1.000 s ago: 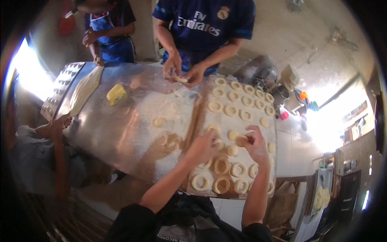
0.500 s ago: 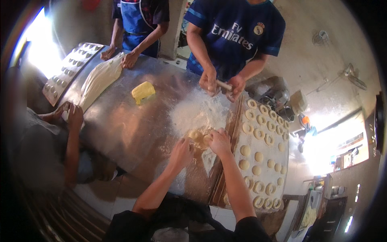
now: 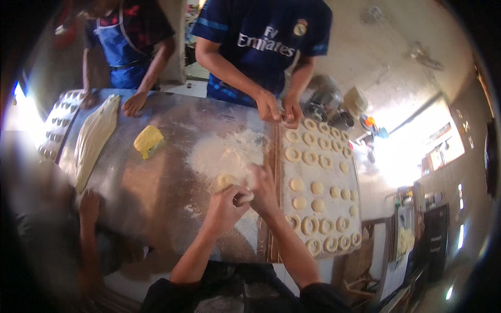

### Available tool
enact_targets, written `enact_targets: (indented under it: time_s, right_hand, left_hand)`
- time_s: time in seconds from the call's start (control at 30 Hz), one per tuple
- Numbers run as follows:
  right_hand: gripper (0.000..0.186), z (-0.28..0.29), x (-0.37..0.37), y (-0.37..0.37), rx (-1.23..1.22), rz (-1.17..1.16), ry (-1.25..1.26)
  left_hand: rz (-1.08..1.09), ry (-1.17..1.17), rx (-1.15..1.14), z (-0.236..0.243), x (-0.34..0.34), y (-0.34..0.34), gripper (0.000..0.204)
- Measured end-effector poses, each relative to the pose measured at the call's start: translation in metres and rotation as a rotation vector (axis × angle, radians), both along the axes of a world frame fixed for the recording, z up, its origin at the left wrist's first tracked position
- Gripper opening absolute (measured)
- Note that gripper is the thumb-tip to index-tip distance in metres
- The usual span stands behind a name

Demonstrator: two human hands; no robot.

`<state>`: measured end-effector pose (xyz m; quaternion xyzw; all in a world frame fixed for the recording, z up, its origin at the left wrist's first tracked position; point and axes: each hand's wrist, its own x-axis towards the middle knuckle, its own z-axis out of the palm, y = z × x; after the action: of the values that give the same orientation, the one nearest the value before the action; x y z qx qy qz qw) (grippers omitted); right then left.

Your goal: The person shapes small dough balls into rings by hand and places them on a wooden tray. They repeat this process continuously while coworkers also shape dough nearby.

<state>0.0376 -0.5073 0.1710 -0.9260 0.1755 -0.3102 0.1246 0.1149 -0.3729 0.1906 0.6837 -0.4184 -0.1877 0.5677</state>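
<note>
Shaping seems in hand: the left hand point(image 3: 227, 209) pinches a dough piece point(image 3: 245, 199) left of the tray point(image 3: 330, 176), the blurred right hand's point(image 3: 264, 192) grip unclear, and the next move probably calls for rounding it.

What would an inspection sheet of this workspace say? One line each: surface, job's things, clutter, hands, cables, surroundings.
Surface: metal table, flour scattered over part of it.
Job's things: pinched dough piece, dough lump beside it; dough rings and dough rounds on the floured board at right.
Clutter: yellow block, long dough sheet, pocketed tray at far left.
Hands: left hand pinches the dough piece; right hand close by, blurred, contact unclear.
Cables: nothing seen clearly.
Surroundings: aproned co-worker and blue-shirted co-worker across the table; another person's hand at left.
</note>
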Motion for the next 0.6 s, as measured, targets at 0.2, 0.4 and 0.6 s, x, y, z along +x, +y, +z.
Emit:
enact_targets:
  time_s: [0.2,0.4,0.6]
  right_hand:
    - [0.065,0.020,-0.026,0.012,1.388,0.574,-0.087]
    - [0.036,0.037,-0.056,0.008,1.374,0.148,-0.435]
    - [0.060,0.061,-0.097,0.006,1.555,0.461,-0.429]
  left_hand:
    - [0.435,-0.308,-0.116,-0.007,-0.014,-0.005,0.042]
    - [-0.016,0.339,-0.616,-0.036,-0.044,-0.017,0.027]
    - [0.063,0.000,-0.425,-0.033,-0.079,-0.050,0.050]
